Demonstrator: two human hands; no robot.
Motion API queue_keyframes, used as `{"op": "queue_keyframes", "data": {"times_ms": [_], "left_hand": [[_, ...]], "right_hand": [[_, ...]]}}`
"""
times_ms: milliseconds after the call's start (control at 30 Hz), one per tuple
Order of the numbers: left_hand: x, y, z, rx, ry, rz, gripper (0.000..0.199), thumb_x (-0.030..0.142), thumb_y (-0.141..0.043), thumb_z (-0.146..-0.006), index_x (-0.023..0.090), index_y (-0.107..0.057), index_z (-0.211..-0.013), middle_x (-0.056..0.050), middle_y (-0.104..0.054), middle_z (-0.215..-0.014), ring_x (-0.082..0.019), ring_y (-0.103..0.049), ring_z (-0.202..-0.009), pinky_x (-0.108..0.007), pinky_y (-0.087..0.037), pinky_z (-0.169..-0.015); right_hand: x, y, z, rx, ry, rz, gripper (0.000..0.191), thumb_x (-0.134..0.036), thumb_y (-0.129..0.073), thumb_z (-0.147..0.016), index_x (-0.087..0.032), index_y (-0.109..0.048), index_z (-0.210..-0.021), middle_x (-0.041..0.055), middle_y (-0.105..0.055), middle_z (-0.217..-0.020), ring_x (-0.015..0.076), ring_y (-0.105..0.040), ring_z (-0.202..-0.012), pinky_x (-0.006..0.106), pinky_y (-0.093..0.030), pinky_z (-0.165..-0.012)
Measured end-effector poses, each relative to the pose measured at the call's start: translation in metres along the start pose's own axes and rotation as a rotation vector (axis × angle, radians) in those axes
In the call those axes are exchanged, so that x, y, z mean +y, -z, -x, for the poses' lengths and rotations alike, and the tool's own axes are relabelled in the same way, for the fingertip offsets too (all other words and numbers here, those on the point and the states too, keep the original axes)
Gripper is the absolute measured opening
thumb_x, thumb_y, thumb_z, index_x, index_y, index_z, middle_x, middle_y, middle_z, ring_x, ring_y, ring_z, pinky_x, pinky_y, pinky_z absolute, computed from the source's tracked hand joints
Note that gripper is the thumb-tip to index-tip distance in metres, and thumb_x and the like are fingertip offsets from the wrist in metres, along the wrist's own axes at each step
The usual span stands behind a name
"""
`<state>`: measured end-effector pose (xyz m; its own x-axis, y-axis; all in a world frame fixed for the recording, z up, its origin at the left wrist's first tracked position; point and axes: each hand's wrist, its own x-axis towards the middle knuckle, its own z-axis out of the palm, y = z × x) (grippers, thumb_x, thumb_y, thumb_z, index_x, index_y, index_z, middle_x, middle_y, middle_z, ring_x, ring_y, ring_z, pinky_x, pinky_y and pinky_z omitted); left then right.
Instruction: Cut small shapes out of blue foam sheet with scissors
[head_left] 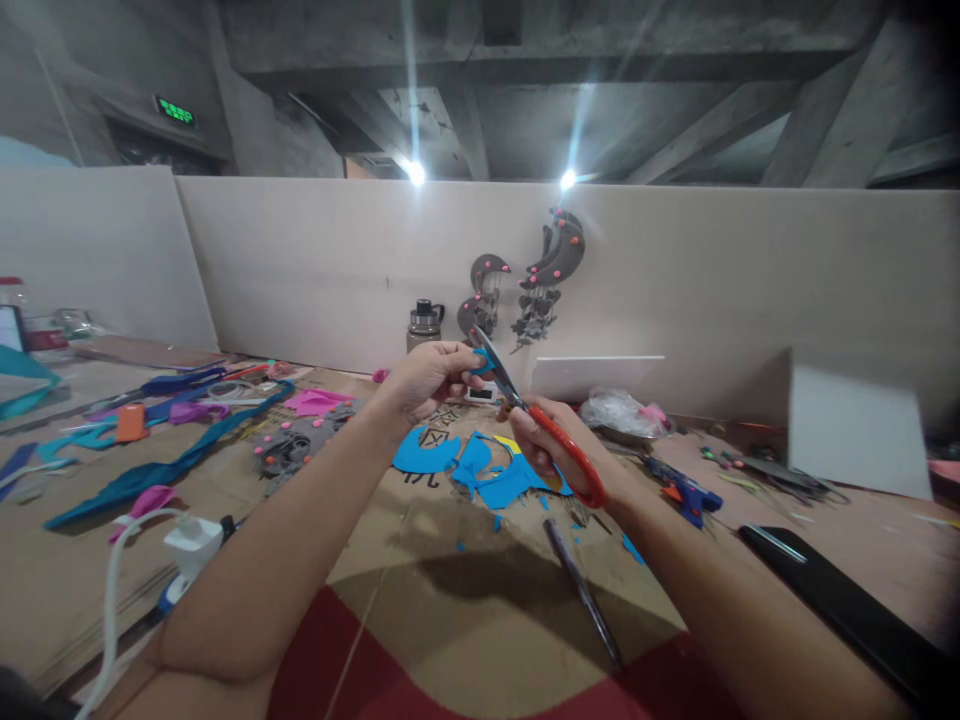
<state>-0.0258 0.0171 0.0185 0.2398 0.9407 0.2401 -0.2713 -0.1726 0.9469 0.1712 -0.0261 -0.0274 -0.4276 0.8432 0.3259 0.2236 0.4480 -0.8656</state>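
Raised over the cardboard-covered table, my left hand [439, 378] pinches a small blue piece [484, 362]. My right hand [547, 435] is closed around the red handles of a pair of scissors [574, 450], whose blades point up and left and meet the blue piece. Whether the blades are fully closed is unclear. Below both hands lie blue sheets with curved cut edges [426, 452], a bit of yellow and several small blue scraps. A dark pen-like rod [583, 590] rests on the cardboard nearer to me.
A blue glue gun [682, 490] and a black flat object [847, 610] lie at the right. Blue and pink strips [180, 460], a white plug [193, 540] with its cable and a grey decorated piece [292, 445] are at the left. A bottle [424, 325] stands behind.
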Motion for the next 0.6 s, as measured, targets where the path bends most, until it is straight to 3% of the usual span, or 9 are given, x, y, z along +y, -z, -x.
{"op": "queue_keyframes", "data": {"times_ms": [600], "left_hand": [[0.0006, 0.0043, -0.0005, -0.024, 0.030, -0.030, 0.018, 0.011, -0.069, -0.072, 0.013, -0.057, -0.058, -0.006, -0.064, -0.061, -0.006, -0.052, -0.049, -0.015, -0.030, -0.041]], "right_hand": [[-0.0078, -0.0030, 0.0003, 0.001, -0.069, -0.064, 0.035, -0.052, -0.062, -0.081, -0.019, -0.048, -0.081, -0.0073, -0.038, -0.058, 0.0053, -0.035, -0.044, 0.017, -0.028, -0.037]]}}
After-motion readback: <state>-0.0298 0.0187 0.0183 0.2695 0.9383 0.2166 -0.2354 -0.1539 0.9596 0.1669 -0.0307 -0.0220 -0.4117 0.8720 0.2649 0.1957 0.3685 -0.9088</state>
